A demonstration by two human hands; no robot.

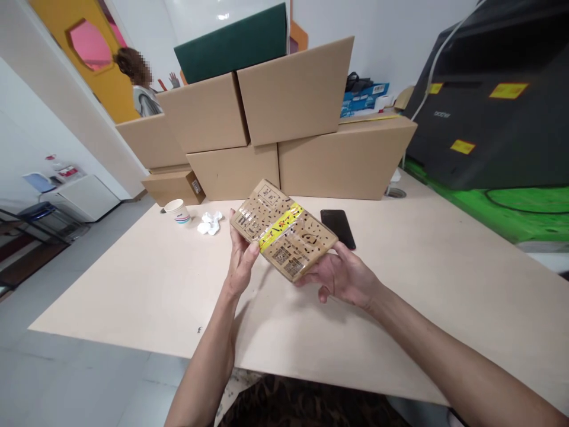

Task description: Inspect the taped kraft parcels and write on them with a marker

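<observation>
A flat brown cardboard box (306,232) with dark specks, printed codes and a yellow tape band is held tilted above the table. My left hand (241,258) grips its left edge, the thumb lying on the top face near the yellow band. At the lower right corner, my right hand (340,273) supports the box from below and the side, with some fingers hidden underneath. Just behind that hand lies a black phone (338,228), flat on the pale table (133,296). Both hands are closed on the same box.
Large cardboard boxes (329,166) are stacked along the back, topped by a dark green box (233,44). A paper cup (177,211) and crumpled tissue (210,222) sit at the left. A person (144,98) is beyond the boxes. A black covered machine (484,118) stands right.
</observation>
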